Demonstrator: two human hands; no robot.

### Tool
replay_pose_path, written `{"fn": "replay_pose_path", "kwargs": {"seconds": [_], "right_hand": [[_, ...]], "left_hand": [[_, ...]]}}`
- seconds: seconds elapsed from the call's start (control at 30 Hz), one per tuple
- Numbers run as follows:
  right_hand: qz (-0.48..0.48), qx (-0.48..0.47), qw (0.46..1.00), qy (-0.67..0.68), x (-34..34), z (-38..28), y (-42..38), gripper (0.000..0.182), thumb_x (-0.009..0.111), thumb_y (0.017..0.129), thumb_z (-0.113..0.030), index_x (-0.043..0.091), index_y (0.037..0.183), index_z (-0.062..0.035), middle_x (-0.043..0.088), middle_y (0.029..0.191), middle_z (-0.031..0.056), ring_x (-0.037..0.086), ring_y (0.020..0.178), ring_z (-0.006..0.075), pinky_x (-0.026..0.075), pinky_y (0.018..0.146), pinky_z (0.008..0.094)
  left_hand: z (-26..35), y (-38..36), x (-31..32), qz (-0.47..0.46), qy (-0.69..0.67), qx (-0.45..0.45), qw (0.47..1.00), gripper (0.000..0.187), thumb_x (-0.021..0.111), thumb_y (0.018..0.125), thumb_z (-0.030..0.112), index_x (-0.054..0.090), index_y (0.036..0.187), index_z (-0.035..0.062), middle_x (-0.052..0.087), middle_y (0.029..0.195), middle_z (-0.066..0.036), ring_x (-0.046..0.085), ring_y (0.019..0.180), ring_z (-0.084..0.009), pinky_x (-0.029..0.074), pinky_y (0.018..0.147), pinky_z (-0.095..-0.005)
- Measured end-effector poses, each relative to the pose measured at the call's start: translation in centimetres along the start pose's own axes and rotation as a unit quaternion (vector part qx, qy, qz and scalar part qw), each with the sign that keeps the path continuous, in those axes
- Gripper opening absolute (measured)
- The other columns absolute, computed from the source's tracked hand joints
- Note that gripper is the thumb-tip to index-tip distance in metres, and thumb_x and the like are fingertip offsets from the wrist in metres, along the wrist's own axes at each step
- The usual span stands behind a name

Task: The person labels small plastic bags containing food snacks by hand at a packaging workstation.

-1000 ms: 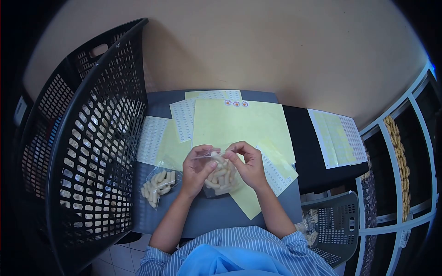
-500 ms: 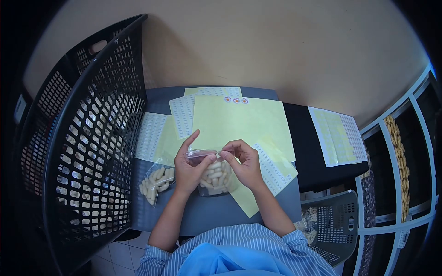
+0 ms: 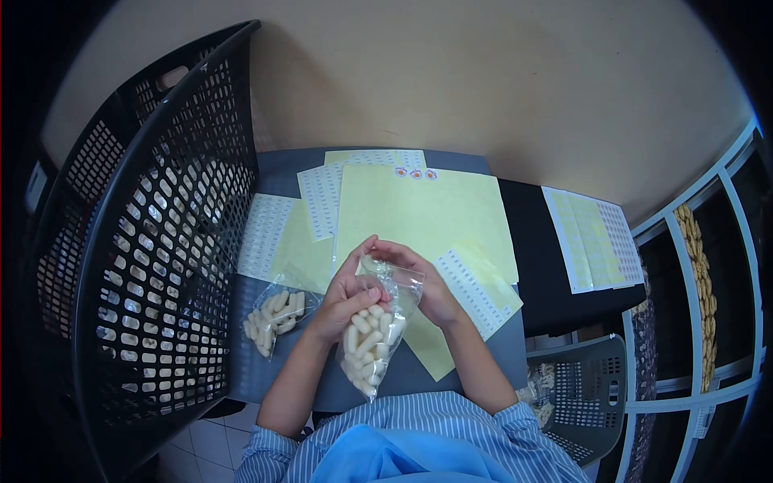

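My left hand (image 3: pixel 345 306) is closed on the upper part of a clear plastic bag (image 3: pixel 372 342), its thumb laid across the front. Off-white, finger-shaped pieces fill the lower part of this bag, which hangs tilted above the table. Behind the bag's top right side, my right hand (image 3: pixel 435 291) is open, its fingers stretched toward the left fingertips. Whether the right fingers touch the bag's back cannot be made out. A second clear bag (image 3: pixel 275 318) of similar pieces lies on the table left of my left hand.
Label sheets (image 3: pixel 266 233) and a pale yellow backing sheet (image 3: pixel 427 209) with a few round stickers cover much of the grey table (image 3: pixel 314 386). A tall dark perforated basket (image 3: pixel 161 266) stands at left. Another basket (image 3: pixel 592 394) sits low at right, near a rack (image 3: pixel 688 282).
The bag has turned from lying flat to hanging tilted before my left hand. My right hand has released its pinch on the bag's top edge and slid behind it, fingers extended.
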State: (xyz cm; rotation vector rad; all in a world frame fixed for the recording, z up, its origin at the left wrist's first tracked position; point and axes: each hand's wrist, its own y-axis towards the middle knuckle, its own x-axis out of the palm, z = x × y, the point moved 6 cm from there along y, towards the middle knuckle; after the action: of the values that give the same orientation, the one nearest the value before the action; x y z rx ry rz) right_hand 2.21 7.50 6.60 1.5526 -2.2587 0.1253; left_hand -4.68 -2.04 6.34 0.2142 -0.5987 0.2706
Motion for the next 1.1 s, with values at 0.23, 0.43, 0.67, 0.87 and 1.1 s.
{"fn": "replay_pose_path", "kwargs": {"seconds": [0.23, 0.43, 0.67, 0.87, 1.1], "right_hand": [[-0.069, 0.015, 0.997, -0.002, 1.2, 0.4, -0.2, 0.051, 0.065, 0.074, -0.018, 0.042, 0.116, -0.0022, 0.048, 0.116, 0.0107, 0.046, 0.107, 0.0169, 0.033, 0.092, 0.0323], [-0.082, 0.003, 0.997, -0.008, 2.5, -0.7, -0.4, 0.046, 0.066, 0.073, -0.01, 0.043, 0.112, -0.0026, 0.053, 0.099, 0.0066, 0.05, 0.099, 0.015, 0.039, 0.085, 0.0302], [0.033, -0.002, 0.999, 0.026, 0.1, -1.0, -0.3, 0.018, 0.058, 0.078, -0.001, 0.05, 0.094, 0.0009, 0.052, 0.087, 0.0047, 0.06, 0.075, 0.0145, 0.048, 0.069, 0.0248], [0.114, 0.002, 0.993, -0.033, -1.1, -0.5, -0.2, 0.014, 0.058, 0.077, 0.0, 0.05, 0.089, 0.0014, 0.053, 0.086, 0.0043, 0.059, 0.074, 0.0124, 0.049, 0.067, 0.0233], [0.1, -0.102, 0.981, -0.131, 0.7, -1.0, -0.5, 0.019, 0.06, 0.075, 0.0, 0.05, 0.092, -0.0007, 0.057, 0.086, 0.0056, 0.056, 0.083, 0.0111, 0.044, 0.075, 0.0249]], "left_hand": [[-2.4, -0.4, -1.6, 0.044, 0.037, -0.019, 0.998, 0.074, 0.063, 0.078, 0.03, 0.013, 0.128, 0.008, 0.052, 0.089, -0.007, 0.057, 0.073, -0.0127, 0.046, 0.066, -0.0222], [-2.9, -0.4, 0.1, -0.039, -0.025, -0.073, 0.996, 0.072, 0.058, 0.073, 0.054, 0.029, 0.122, 0.0096, 0.042, 0.072, 0.0, 0.049, 0.051, -0.0092, 0.046, 0.049, -0.0232], [-4.1, 0.7, -3.8, 0.073, -0.051, -0.074, 0.993, 0.048, 0.029, 0.09, 0.046, 0.038, 0.113, 0.0057, 0.051, 0.095, -0.008, 0.056, 0.083, -0.0197, 0.048, 0.071, -0.0289], [0.7, 0.4, -2.1, 0.136, 0.127, 0.098, 0.978, 0.028, 0.056, 0.081, 0.009, 0.043, 0.106, 0.0032, 0.051, 0.094, -0.006, 0.053, 0.088, -0.0135, 0.042, 0.078, -0.0253], [1.3, -0.2, -1.5, 0.172, 0.19, 0.165, 0.952, 0.028, 0.061, 0.074, -0.002, 0.047, 0.098, 0.0028, 0.054, 0.084, -0.003, 0.053, 0.083, -0.0093, 0.041, 0.075, -0.0225]]}}
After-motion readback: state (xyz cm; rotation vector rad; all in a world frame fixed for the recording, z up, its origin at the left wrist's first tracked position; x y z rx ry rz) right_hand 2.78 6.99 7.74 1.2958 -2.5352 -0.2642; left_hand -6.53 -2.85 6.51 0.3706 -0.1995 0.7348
